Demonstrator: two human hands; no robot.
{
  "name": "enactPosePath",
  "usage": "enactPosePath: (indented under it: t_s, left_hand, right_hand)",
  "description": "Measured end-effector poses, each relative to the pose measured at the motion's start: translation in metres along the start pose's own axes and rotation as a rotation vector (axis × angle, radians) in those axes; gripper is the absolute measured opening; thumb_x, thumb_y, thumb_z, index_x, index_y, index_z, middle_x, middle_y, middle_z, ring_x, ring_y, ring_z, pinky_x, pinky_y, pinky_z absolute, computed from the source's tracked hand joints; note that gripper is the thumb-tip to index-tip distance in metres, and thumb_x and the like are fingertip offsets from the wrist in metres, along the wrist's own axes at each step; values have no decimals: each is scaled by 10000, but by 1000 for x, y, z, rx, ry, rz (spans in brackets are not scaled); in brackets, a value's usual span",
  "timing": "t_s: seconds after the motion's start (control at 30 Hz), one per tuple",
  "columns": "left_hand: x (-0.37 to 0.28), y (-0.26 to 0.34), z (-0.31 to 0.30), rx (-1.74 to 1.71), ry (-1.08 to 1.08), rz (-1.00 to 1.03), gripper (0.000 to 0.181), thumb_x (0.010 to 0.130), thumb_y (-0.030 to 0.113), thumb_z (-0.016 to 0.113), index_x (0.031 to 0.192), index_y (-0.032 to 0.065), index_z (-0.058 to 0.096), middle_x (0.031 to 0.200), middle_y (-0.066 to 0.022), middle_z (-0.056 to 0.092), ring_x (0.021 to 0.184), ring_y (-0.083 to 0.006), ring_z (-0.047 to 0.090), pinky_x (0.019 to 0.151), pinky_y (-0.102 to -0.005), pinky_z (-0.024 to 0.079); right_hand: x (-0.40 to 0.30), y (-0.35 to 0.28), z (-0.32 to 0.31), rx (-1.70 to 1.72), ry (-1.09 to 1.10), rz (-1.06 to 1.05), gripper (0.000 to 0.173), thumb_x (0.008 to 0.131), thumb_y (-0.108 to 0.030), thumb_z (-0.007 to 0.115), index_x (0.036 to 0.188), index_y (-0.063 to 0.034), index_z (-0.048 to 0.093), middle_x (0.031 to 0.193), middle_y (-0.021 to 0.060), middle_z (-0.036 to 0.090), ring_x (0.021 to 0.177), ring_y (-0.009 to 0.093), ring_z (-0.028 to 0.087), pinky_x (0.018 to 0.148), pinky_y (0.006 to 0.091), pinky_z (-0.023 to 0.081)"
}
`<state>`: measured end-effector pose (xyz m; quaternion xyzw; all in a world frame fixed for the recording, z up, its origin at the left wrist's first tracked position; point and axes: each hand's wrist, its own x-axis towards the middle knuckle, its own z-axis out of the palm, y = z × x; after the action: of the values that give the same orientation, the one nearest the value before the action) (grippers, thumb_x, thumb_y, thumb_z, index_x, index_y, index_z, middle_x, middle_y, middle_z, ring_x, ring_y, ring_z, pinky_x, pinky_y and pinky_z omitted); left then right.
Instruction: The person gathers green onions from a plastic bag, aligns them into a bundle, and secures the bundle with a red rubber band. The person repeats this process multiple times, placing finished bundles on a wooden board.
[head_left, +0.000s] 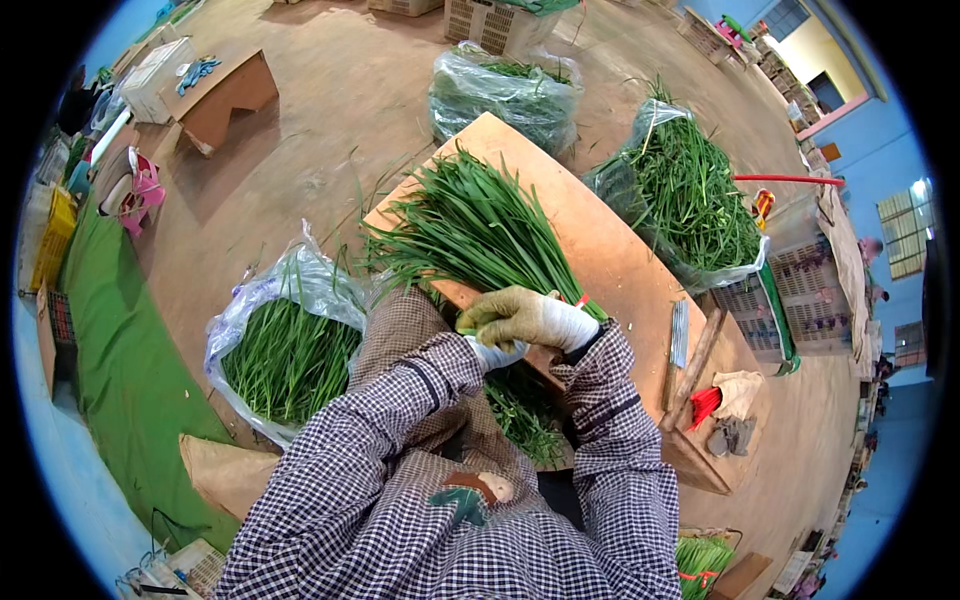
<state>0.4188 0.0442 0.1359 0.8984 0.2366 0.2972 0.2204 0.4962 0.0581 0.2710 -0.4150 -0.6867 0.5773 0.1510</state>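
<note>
My right hand (525, 316), in a worn glove with white wrapping at the wrist, is curled over my left hand (496, 355) at the table's near edge. My left hand is mostly hidden beneath it, with some green showing at the fingertips; I cannot tell whether either holds anything. Just beyond lies a bunch of long flat green leaves (487, 225), probably Chinese chives, on the wooden table (600, 232). A red tie (582, 301) circles its stem end by my right wrist. Loose greens (525, 412) sit below the table edge, near my lap.
A knife (679, 334), a wooden stick (694, 367), red ties (705, 406) in tan cloth and a grey rag (731, 436) lie on the table's right. Bags of greens stand left (289, 360), beyond (502, 94) and right (694, 195). Crates (810, 289) stand farther right.
</note>
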Motion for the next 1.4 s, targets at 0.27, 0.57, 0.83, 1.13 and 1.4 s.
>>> enactPosePath:
  t_s: [0.27, 0.57, 0.83, 1.13, 1.4]
  left_hand:
    - [-13, -8, -1, 783, -297, 36, 247, 712, 154, 496, 472, 92, 506, 494, -64, 439, 518, -243, 414, 537, -379, 371]
    - [-4, 6, -10, 294, -27, 55, 284, 665, 166, 538, 929, 64, 568, 1018, -111, 527, 943, -261, 462, 826, -362, 360]
    - [-4, 13, -1, 220, -18, 67, 343, 751, 137, 493, 1085, 60, 522, 1105, -76, 541, 1016, -240, 487, 888, -365, 367]
    - [-62, 31, -71, 106, 53, 24, 393, 695, 49, 570, 1088, 60, 560, 1111, -147, 540, 1017, -314, 520, 857, -407, 432]
    - [-86, 24, -45, -1541, -221, -845, 701, 839, 369, 583, 1367, 42, 257, 1304, -140, 425, 1144, -235, 465, 969, -353, 379]
  right_hand:
    - [73, 83, -22, -861, 997, -91, 209, 754, -219, 661, 852, -37, 630, 807, 164, 628, 744, 295, 611, 627, 380, 490]
    - [38, 78, -22, -321, 1084, -52, 56, 803, -58, 561, 779, -7, 565, 691, 74, 559, 607, 179, 539, 576, 289, 464]
    - [21, -7, 18, 773, 344, -226, 138, 827, -120, 587, 744, -54, 500, 653, 56, 549, 503, 106, 481, 451, 210, 408]
    - [-87, 44, -6, -974, 731, 190, 879, 635, -466, 724, 1318, -69, 337, 1199, 234, 488, 1118, 366, 474, 956, 482, 330]
    - [-71, 72, -20, 235, 295, 360, 717, 664, -421, 722, 1174, 18, 475, 997, 153, 622, 869, 240, 619, 761, 336, 504]
